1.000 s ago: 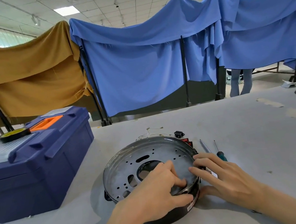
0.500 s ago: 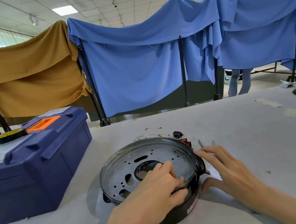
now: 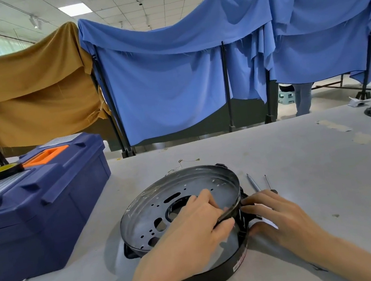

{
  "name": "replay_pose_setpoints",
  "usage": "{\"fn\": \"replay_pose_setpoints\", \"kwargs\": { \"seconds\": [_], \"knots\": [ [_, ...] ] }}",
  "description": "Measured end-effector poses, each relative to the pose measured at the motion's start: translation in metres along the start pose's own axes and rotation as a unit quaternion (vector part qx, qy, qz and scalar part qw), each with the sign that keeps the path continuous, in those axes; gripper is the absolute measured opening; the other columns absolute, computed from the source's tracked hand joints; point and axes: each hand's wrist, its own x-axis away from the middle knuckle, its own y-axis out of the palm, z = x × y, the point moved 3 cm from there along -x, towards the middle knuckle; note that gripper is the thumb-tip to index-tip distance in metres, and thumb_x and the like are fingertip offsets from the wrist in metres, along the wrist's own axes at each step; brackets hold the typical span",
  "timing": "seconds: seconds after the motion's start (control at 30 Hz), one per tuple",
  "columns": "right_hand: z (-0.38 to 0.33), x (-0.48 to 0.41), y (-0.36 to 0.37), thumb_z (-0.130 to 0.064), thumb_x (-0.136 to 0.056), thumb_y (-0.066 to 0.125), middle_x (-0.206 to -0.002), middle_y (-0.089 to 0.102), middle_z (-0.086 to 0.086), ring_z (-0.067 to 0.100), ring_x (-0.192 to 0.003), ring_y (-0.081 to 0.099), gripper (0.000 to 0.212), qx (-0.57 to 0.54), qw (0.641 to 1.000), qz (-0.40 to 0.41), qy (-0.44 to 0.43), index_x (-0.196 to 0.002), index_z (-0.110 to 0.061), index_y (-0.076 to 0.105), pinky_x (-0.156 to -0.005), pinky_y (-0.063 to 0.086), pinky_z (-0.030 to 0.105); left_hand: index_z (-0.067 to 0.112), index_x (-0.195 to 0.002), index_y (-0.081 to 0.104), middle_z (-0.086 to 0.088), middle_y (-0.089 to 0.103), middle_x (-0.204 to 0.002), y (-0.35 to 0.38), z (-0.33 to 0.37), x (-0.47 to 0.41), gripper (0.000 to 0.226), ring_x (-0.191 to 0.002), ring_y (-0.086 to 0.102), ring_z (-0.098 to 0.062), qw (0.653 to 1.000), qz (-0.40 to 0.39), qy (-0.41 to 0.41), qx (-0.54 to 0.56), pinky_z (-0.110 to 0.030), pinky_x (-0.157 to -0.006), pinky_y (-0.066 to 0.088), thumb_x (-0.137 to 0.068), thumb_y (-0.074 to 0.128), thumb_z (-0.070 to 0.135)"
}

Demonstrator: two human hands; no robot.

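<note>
- You're working on getting the metal pan [image 3: 147,213] out of the black base [image 3: 212,278], and I'd say you're roughly halfway there.
- Your left hand [image 3: 191,231] is gripping the pan's near rim. The fingers are hooking inside and the thumb is clamping the outside wall.
- Your right hand [image 3: 282,217] is bracing the base. The bent fingertips are sitting on the black side piece and the thumb is pressing in lower down, so it's pinching that part rather than lying flat.
- The pan is sitting tilted. Its right and near edge is riding up clear of the base's rim, while the far-left edge is looking like it's down inside.
- The whole thing is resting on the table [image 3: 302,172], just right of the toolbox [image 3: 47,205], with two screwdrivers [image 3: 253,182] lying just behind your right hand.
- Done, by the look of it: whatever was fastening the pan is letting go, since one side is lifting.
- Left: freeing the low side, lifting the pan right out and setting it down.
- I'm not seeing whether those thin wires [image 3: 189,161] behind it are attached, so go easy.
</note>
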Motion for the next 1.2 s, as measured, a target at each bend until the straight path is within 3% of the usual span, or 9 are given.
{"fn": "replay_pose_setpoints", "kwargs": {
  "seconds": [0.23,0.53,0.63,0.77,0.87,0.93,1.0,1.1,1.2],
  "knots": [
    [0.001,0.000,0.000,-0.020,-0.077,0.073,-0.100,0.071,0.003,0.023,-0.089,0.068,0.024,-0.015,1.000,-0.020,0.013,-0.095,-0.005,0.074,-0.063,0.057,0.029,0.014,-0.086,0.058,0.005,0.039,-0.102,0.000,0.007,-0.002,0.035,-0.095,0.038,-0.014,1.000,-0.013,-0.004,-0.015,-0.033,-0.085,0.039,-0.102,0.039,0.040],
    [-0.003,-0.003,-0.003,-0.011,-0.063,0.091,-0.094,0.071,0.003,0.022,-0.084,0.067,0.034,-0.024,0.999,-0.019,0.011,-0.091,-0.004,0.073,-0.064,0.054,0.023,0.012,-0.085,0.053,0.000,0.038,-0.103,-0.001,0.019,0.003,0.034,-0.096,0.037,-0.019,0.998,-0.041,0.001,-0.043,-0.035,-0.085,0.037,-0.103,0.037,0.035],
    [-0.004,-0.003,-0.004,-0.012,-0.063,0.089,-0.091,0.070,0.002,0.013,-0.086,0.059,0.034,-0.031,0.999,-0.017,0.024,-0.090,-0.003,0.071,-0.069,0.047,0.015,0.014,-0.085,0.052,0.001,0.038,-0.104,-0.001,0.021,0.004,0.033,-0.097,0.036,-0.019,0.998,-0.041,-0.005,-0.047,-0.035,-0.087,0.037,-0.104,0.036,0.036],
    [-0.004,-0.004,-0.006,-0.009,-0.061,0.087,-0.083,0.066,0.002,0.007,-0.080,0.049,0.034,-0.075,0.996,-0.005,0.042,-0.084,-0.007,0.062,-0.062,0.037,0.010,0.014,-0.097,0.057,0.001,0.038,-0.109,0.004,0.021,0.003,0.033,-0.101,0.037,-0.019,0.998,-0.034,-0.012,-0.059,-0.036,-0.092,0.038,-0.104,0.034,0.036],
    [-0.005,-0.003,-0.005,-0.009,-0.060,0.090,-0.080,0.065,0.002,0.007,-0.077,0.046,0.055,-0.085,0.996,-0.016,0.036,-0.088,-0.021,0.045,-0.062,0.034,0.009,0.015,-0.104,0.058,0.002,0.037,-0.110,0.008,0.021,0.003,0.033,-0.102,0.036,-0.019,0.997,-0.020,-0.014,-0.075,-0.037,-0.093,0.037,-0.104,0.033,0.037],
    [-0.005,-0.003,-0.004,-0.005,-0.056,0.093,-0.078,0.064,0.002,0.008,-0.076,0.045,0.056,-0.072,0.997,-0.018,0.035,-0.086,-0.017,0.047,-0.060,0.034,0.010,0.015,-0.108,0.057,0.002,0.037,-0.112,0.012,0.021,0.004,0.034,-0.103,0.036,-0.019,0.996,-0.014,-0.013,-0.084,-0.037,-0.094,0.037,-0.104,0.032,0.038],
    [-0.004,-0.003,-0.004,-0.003,-0.056,0.092,-0.075,0.062,0.001,0.008,-0.073,0.043,0.043,-0.059,0.998,-0.005,0.034,-0.075,-0.007,0.055,-0.057,0.033,0.012,0.015,-0.118,0.057,0.002,0.036,-0.115,0.017,0.021,0.005,0.037,-0.106,0.035,-0.019,0.995,-0.021,-0.009,-0.100,-0.037,-0.097,0.035,-0.104,0.032,0.038],
    [-0.003,-0.001,-0.004,-0.013,-0.065,0.085,-0.075,0.061,0.000,0.008,-0.072,0.042,0.030,-0.059,0.998,0.015,0.034,-0.071,-0.004,0.057,-0.054,0.040,0.016,0.016,-0.129,0.053,0.003,0.036,-0.118,0.021,0.021,0.006,0.040,-0.109,0.033,-0.018,0.993,-0.026,-0.006,-0.112,-0.035,-0.099,0.033,-0.104,0.032,0.039],
    [0.000,0.002,-0.001,-0.008,-0.066,0.089,-0.081,0.063,0.001,0.009,-0.073,0.049,0.032,-0.084,0.995,0.010,0.059,-0.078,-0.003,0.060,-0.057,0.053,0.026,0.016,-0.129,0.054,0.003,0.036,-0.117,0.021,0.022,0.007,0.039,-0.108,0.033,-0.018,0.994,-0.033,-0.007,-0.101,-0.033,-0.099,0.032,-0.103,0.035,0.039]
  ]
}}
